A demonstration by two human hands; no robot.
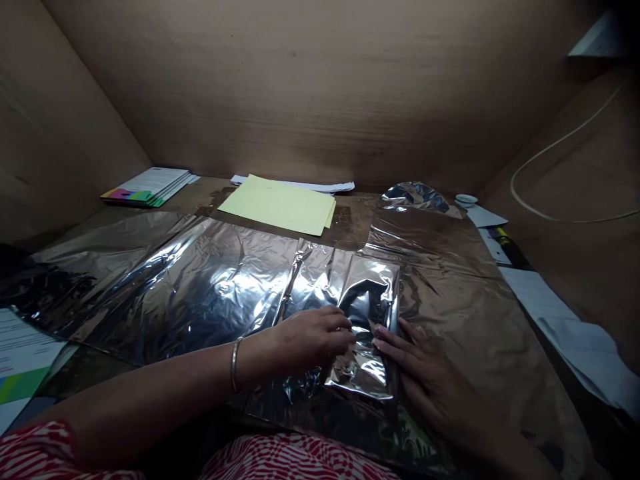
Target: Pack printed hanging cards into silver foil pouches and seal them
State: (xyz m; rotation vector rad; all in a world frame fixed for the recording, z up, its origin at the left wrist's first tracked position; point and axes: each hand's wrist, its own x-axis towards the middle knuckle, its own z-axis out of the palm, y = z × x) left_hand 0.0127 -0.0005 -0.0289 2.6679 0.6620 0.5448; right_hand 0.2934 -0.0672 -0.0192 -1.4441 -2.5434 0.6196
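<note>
Main risks, as a judgement: a tear along the sharp creases of the folded foil (363, 353) under too hard a press, and a slip of its thin layers on the shiny foil sheet (175, 293) beneath, from uneven pressure between the two hands. Also possible: fresh wrinkles from fingers dragged across the surface.

Far left, a printed sheet (20, 353) at the frame's edge, and stacked leaflets (150, 187) at upper left. Next, the left hand (310, 340), with a bangle (233, 363) at the wrist: fingers together and curled, resting on the left side of the fold; pinching or not, impossible to tell. Above it, yellow paper (277, 203) at upper centre. Then the folded foil, lower centre, on the sheet, between both hands. Beside it, the right hand (427, 373): open, fingers spread flat, tips at the fold's right edge. Farther right, crumpled foil (415, 197) at the top, a white lid (466, 200), and a white cable (565, 153) at upper right.
</note>
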